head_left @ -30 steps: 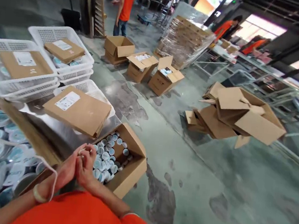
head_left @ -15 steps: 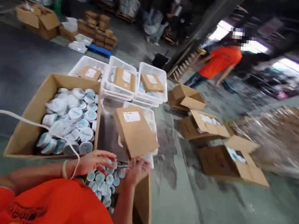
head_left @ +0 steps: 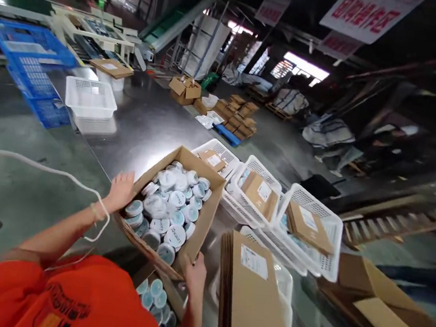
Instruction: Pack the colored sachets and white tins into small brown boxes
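An open cardboard box (head_left: 214,200) full of several white and pale-blue round jars (head_left: 171,208) is tilted on the steel table (head_left: 140,118). My left hand (head_left: 121,190) grips the box's left rim. My right hand (head_left: 194,271) holds its near right corner from below. A second box of small jars (head_left: 158,293) sits lower, just in front of my orange shirt. A white cord (head_left: 36,166) runs from my left wrist off to the left.
A stack of flat cardboard sheets (head_left: 250,298) lies right of my right hand. White baskets (head_left: 308,231) with flat cartons stand behind the box. A lone white basket (head_left: 89,99) and blue crates (head_left: 36,66) sit far left. Loose cardboard (head_left: 390,314) lies at right.
My view swung left. Both hands left the small jars in the lower box, moved up to the big jar box and took hold of its edges; the box now sits tilted.
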### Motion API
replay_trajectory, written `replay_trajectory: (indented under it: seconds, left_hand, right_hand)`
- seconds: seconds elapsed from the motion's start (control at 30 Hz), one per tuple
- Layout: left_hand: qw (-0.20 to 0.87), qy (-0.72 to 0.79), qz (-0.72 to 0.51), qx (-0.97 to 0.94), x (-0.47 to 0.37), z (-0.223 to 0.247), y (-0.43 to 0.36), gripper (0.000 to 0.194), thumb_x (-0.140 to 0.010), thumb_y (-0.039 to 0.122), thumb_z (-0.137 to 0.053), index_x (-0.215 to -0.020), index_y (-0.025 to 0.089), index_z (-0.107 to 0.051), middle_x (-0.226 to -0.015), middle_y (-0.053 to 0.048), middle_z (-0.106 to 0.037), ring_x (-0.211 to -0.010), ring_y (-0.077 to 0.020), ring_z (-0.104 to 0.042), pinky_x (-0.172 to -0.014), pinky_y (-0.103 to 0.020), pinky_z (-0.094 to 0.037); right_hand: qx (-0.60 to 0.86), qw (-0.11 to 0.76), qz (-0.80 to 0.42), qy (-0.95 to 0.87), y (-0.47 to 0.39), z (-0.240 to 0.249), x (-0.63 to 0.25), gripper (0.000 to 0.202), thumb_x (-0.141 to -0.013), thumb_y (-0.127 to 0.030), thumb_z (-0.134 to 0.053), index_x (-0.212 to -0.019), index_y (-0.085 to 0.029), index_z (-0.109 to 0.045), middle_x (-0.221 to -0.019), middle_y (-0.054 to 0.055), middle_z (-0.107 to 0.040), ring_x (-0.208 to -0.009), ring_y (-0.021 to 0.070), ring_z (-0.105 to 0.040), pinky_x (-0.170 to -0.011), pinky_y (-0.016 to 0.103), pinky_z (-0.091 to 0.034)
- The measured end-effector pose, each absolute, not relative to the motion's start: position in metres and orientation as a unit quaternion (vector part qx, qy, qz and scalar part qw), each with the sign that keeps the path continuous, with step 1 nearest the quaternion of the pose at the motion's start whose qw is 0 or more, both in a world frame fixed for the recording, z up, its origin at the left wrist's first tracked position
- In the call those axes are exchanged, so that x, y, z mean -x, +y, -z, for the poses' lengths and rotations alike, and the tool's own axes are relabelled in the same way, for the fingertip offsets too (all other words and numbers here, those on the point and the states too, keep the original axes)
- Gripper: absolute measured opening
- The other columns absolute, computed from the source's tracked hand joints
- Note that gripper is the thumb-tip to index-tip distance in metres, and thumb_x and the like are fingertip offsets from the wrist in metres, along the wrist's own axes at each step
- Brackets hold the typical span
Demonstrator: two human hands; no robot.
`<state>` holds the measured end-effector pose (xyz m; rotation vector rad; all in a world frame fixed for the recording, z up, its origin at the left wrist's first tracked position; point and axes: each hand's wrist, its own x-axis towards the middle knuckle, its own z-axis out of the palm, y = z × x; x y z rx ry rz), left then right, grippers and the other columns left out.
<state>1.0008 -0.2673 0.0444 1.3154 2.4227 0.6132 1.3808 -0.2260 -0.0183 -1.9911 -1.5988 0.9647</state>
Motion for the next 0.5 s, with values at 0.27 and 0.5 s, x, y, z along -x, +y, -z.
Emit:
replay_trajectory:
  seconds: [0.27,0.5]
  left_hand:
    - [0.293,0.829,-0.110,-0.463,-0.971,-0.023,-0.273,0.040,-0.118,0.020,-0.049,-0.147,0.002,-0.070,-0.127,-0.026,-0.086,-0.120,-0.0345,-0.084,-0.099,-0.036,-0.059]
    - [0.288,0.792,-0.028,-0.538,-0.965,-0.016,-0.271,0.039,-0.117,0.017,-0.045,-0.143,0.006,-0.072,-0.128,-0.030,-0.085,-0.121,-0.0392,-0.084,-0.104,-0.046,-0.059]
  right_hand:
    - [0.713,0.149,-0.298,-0.617,-0.261,0.032,-1.383,0.037,-0.088,-0.037,-0.065,-0.119,-0.022,-0.078,-0.108,0.018,-0.090,-0.107,0.0402,-0.089,-0.094,0.044,-0.067]
    - [0.757,0.143,-0.268,-0.578,-0.315,0.033,-1.374,0.036,-0.096,-0.026,-0.067,-0.127,-0.019,-0.084,-0.110,0.017,-0.090,-0.105,0.0351,-0.088,-0.087,0.037,-0.066]
